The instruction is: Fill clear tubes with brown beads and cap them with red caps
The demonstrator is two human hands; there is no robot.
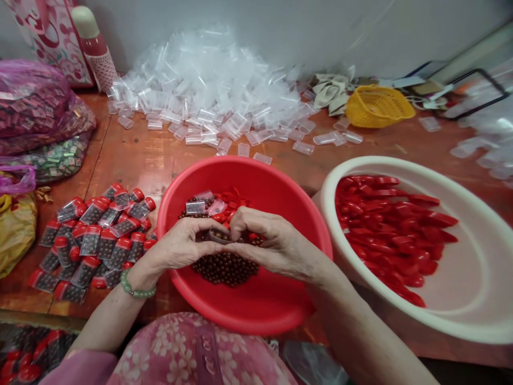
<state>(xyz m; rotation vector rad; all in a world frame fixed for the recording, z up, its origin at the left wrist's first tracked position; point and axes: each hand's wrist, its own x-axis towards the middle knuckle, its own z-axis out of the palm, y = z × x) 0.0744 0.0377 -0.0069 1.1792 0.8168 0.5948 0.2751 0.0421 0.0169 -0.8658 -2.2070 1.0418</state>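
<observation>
Over the red basin [296, 214], my left hand [176, 240] is closed around a small clear plastic box [218, 235] with brown beads inside. My right hand [268, 238] pinches the right end of the same box, with thumb and fingertips drawn together. Exactly what those fingertips press on is partly hidden. Below both hands, a heap of round brown beads [226, 270] lies in the basin. Behind the fingers are red plastic pieces [230, 200] and a few clear boxes, one of them a flat clear box [195, 207] resting on the beads.
Filled red-capped boxes [106, 235] lie piled at left, near plastic bags [36, 112]. A mound of clear empty boxes [216, 85] and a bottle [94, 48] stand behind. Rightward are a white basin [473, 214] of red caps [385, 230] and a yellow basket [379, 107].
</observation>
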